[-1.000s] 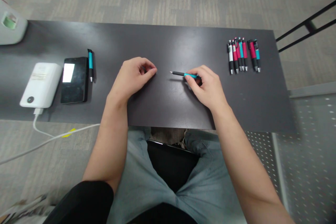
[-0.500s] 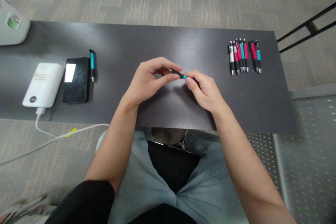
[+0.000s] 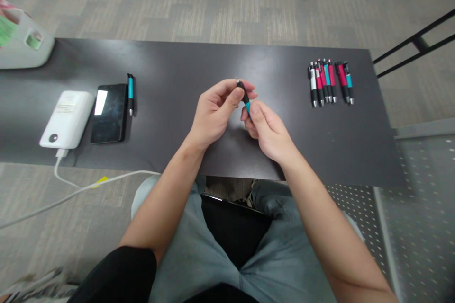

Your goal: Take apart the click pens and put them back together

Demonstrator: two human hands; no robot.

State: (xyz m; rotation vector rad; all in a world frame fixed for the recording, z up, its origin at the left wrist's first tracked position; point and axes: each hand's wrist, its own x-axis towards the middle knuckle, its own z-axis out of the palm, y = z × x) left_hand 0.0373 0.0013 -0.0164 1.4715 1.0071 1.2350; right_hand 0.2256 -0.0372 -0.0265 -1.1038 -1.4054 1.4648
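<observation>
Above the middle of the dark table, a blue and black pen is held between my two hands, its tip end slanting up and away from me. My left hand pinches the black grip near the tip with thumb and fingers. Lower down, my right hand is closed around the blue barrel and hides the pen's rear end. The fingers of both hands nearly meet along the pen.
A group of several pens in white, red and blue lies at the right. To the left are a blue pen, a black phone, a white power bank with a cable, and a white container.
The pen has turned from lying nearly sideways to pointing its tip away from me. My left hand has closed in on the grip, and my right hand has shifted slightly left and nearer.
</observation>
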